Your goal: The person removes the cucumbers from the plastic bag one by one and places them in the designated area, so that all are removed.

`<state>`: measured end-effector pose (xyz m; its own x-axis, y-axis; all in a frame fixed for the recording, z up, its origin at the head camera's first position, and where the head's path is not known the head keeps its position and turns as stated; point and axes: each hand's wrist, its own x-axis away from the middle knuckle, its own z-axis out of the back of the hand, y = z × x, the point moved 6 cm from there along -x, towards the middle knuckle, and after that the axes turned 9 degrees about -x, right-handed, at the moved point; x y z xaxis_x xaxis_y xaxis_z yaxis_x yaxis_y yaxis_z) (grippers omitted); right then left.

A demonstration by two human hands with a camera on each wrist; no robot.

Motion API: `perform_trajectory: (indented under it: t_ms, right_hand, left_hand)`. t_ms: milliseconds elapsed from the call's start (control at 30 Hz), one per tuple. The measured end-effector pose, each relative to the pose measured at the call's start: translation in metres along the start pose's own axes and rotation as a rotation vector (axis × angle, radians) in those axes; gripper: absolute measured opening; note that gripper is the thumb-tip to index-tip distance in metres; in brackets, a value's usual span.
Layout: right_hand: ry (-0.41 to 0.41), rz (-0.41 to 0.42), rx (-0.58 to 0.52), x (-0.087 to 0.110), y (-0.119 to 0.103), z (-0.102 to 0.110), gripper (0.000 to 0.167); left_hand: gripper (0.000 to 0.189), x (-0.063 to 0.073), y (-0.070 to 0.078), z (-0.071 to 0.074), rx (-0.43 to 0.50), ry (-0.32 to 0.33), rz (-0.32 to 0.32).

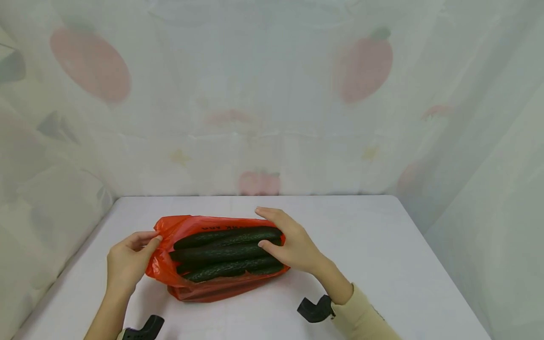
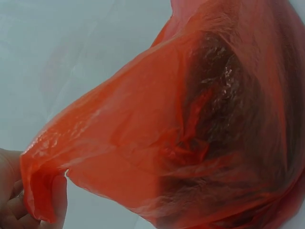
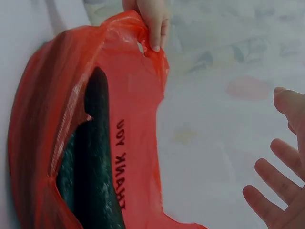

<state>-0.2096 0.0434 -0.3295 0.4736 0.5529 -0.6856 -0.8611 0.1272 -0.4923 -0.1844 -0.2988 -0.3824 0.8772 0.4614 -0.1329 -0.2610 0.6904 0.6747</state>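
Observation:
A red plastic bag (image 1: 208,293) lies on its side on the white table, its mouth open upward. Several dark green cucumbers (image 1: 221,253) lie side by side in it. My left hand (image 1: 129,262) pinches the bag's left end between thumb and fingers. In the left wrist view, the bag (image 2: 114,133) stretches taut from those fingers, and cucumbers show darkly through the film. My right hand (image 1: 295,243) hovers by the bag's right end with fingers spread. The right wrist view shows this hand (image 3: 286,176) apart from the bag, holding nothing.
The white table (image 1: 374,264) extends around the bag. Behind it hangs a pale curtain (image 1: 263,94) with faded fruit prints, and more sheeting (image 1: 501,212) closes off the sides. A black wrist mount (image 1: 315,309) sits on the right forearm.

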Motion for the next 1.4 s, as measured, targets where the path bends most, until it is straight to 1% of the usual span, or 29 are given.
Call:
perform_trajectory:
  t_ms: [133, 500, 600, 733, 867, 1200, 1400]
  right_hand:
    - [-0.022, -0.035, -0.04, -0.002, 0.004, -0.014, 0.061]
    - [-0.096, -0.191, -0.115, -0.003, 0.027, -0.046, 0.058]
    - [-0.121, -0.22, -0.111, -0.003, 0.034, -0.055, 0.057]
    - [-0.151, -0.238, -0.07, -0.001, 0.042, -0.066, 0.057]
    - [-0.174, -0.273, -0.037, 0.0, 0.049, -0.075, 0.056]
    - [-0.222, -0.367, -0.043, 0.009, 0.067, -0.095, 0.054]
    - [-0.256, -0.393, -0.002, 0.012, 0.073, -0.103, 0.053]
  left_hand:
    - [0.035, 0.0, -0.001, -0.001, 0.014, -0.001, 0.016]
    - [0.035, 0.0, -0.001, -0.001, 0.018, 0.005, 0.018]
    - [0.034, -0.001, 0.0, -0.001, 0.017, 0.011, 0.012]
    - [0.034, -0.001, 0.0, 0.0, 0.021, 0.014, 0.012]
    - [0.034, -0.001, -0.001, -0.001, 0.028, 0.01, 0.016]
    - [0.036, 0.0, -0.001, -0.002, 0.032, -0.005, 0.03]
    - [0.036, 0.0, -0.001, -0.003, 0.041, -0.005, 0.027]
